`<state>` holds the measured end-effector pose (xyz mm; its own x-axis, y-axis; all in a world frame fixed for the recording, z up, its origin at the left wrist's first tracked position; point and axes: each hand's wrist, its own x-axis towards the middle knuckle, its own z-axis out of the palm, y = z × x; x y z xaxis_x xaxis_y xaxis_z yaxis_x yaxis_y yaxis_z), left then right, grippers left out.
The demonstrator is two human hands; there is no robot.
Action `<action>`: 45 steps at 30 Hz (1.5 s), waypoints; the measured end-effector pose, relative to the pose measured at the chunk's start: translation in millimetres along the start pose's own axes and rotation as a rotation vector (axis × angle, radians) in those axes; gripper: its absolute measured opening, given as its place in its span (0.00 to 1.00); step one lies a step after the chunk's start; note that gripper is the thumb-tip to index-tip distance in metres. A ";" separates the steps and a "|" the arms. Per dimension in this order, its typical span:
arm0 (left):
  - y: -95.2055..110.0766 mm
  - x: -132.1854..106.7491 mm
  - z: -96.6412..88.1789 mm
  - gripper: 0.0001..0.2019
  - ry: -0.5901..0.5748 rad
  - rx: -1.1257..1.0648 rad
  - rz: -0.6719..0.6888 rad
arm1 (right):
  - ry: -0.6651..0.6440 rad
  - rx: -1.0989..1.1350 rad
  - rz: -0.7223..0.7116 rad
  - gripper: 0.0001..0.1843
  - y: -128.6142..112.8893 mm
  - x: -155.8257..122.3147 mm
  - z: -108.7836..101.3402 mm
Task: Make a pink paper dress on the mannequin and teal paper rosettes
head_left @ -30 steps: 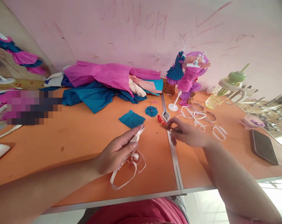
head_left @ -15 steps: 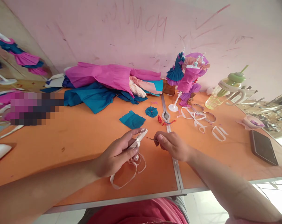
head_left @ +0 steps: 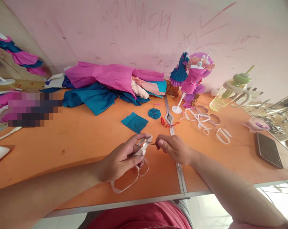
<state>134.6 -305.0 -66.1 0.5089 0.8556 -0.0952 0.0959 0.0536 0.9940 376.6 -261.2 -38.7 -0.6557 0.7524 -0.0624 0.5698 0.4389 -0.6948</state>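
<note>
White ribbon (head_left: 142,151), in left hand (head_left: 120,156) (loop below)

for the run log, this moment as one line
left hand: holds white strip | right hand: holds thin tool at strip | beyond: teal square

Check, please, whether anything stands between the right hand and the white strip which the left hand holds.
Only the thin tool in the right hand spans that gap; nothing else visible does. It points at the white strip in the left hand. The blue square lies beyond, outside this gap.
</note>
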 end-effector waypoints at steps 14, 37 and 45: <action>5.8 -0.7 1.9 0.28 -0.040 0.069 -0.026 | -0.014 -0.050 -0.002 0.27 0.6 -1.0 -6.8; 1.6 0.9 3.6 0.27 -0.103 0.007 -0.036 | -0.047 0.059 -0.053 0.26 2.5 4.4 8.8; -6.9 2.8 0.6 0.31 -0.098 0.001 -0.023 | -0.055 0.020 -0.092 0.28 9.5 4.8 7.6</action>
<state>136.0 -303.3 -73.3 0.5873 0.7999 -0.1234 0.1096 0.0724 0.9913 375.1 -257.1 -51.0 -0.7311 0.6813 -0.0364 0.4964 0.4946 -0.7134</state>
